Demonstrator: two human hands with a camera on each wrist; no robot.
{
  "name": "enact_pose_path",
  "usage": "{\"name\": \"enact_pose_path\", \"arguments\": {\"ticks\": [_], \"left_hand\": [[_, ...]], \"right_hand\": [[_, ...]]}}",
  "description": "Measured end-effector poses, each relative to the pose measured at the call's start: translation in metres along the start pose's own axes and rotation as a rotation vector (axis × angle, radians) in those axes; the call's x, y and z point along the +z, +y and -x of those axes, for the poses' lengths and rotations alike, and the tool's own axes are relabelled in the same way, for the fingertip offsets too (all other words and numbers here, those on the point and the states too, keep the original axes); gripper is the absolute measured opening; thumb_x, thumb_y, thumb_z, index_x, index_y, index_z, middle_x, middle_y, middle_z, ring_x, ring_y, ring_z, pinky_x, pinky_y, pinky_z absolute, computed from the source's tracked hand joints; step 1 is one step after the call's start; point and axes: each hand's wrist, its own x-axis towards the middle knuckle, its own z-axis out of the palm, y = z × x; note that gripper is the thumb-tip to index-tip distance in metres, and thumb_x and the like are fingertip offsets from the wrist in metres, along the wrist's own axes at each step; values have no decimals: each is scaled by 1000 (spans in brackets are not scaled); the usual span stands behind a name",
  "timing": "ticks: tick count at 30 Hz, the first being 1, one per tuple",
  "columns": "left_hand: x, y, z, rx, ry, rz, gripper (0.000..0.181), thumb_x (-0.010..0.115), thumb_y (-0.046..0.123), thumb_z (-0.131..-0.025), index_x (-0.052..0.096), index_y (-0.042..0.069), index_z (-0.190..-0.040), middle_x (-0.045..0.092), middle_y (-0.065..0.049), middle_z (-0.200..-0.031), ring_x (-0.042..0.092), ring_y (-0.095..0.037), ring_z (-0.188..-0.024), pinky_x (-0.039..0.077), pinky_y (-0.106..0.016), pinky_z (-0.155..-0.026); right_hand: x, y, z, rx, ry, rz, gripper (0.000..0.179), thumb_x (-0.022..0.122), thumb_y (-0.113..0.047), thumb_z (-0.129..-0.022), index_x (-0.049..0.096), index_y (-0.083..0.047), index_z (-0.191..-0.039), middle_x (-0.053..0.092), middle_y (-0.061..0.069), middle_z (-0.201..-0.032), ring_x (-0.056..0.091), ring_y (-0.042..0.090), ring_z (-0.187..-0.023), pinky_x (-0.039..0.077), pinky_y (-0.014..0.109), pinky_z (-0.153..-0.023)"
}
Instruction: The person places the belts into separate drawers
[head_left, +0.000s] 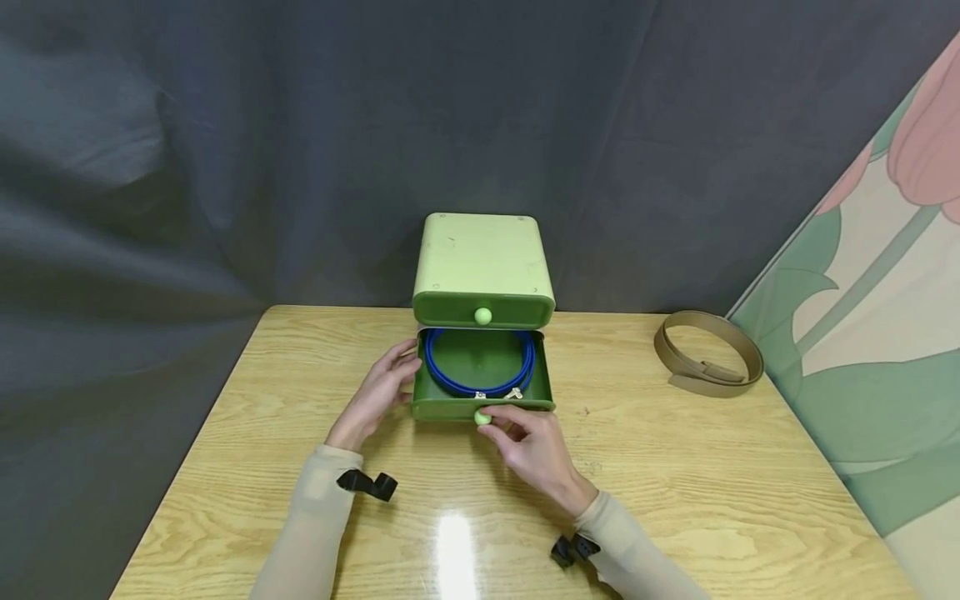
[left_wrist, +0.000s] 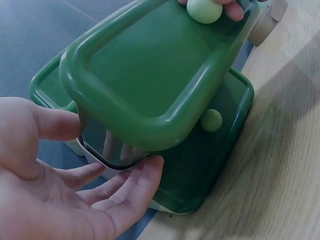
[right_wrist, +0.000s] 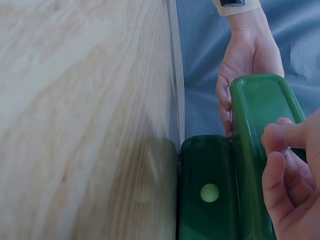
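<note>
A pale green cabinet (head_left: 483, 254) with dark green drawer fronts stands near the table's back edge. Its middle drawer (head_left: 442, 410) is pulled out, and inside lies a coiled blue cable (head_left: 448, 382) with light-coloured ends. My right hand (head_left: 536, 446) pinches the round light green knob (head_left: 482, 417) of this drawer between thumb and fingers. At the drawer's left side is my left hand (head_left: 381, 387), fingers loosely extended; its fingertips (left_wrist: 152, 165) are at the drawer's lower edge. The top drawer (head_left: 442, 310) and the bottom drawer (left_wrist: 227, 132) are closed.
A coiled brown belt (head_left: 705, 387) lies at the right back of the wooden table (head_left: 300, 358). Behind the table hangs a dark curtain (head_left: 360, 150). A flower-patterned cloth (head_left: 885, 333) borders the right side.
</note>
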Motion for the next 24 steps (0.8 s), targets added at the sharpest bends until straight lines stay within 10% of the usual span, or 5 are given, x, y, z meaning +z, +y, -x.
{"name": "enact_pose_path", "arguments": {"ticks": [24], "left_hand": [[3,1,0,-6,23,-7,61,45,28,-115,24,12,-170,36,-19,-170,48,-38,-145,50,-39,-98]], "right_hand": [[0,2,-7,29,15,-5,21,85,-1,-89,83,-9,-108,80,4,-82,55,-6,-52,46,13,-47]]}}
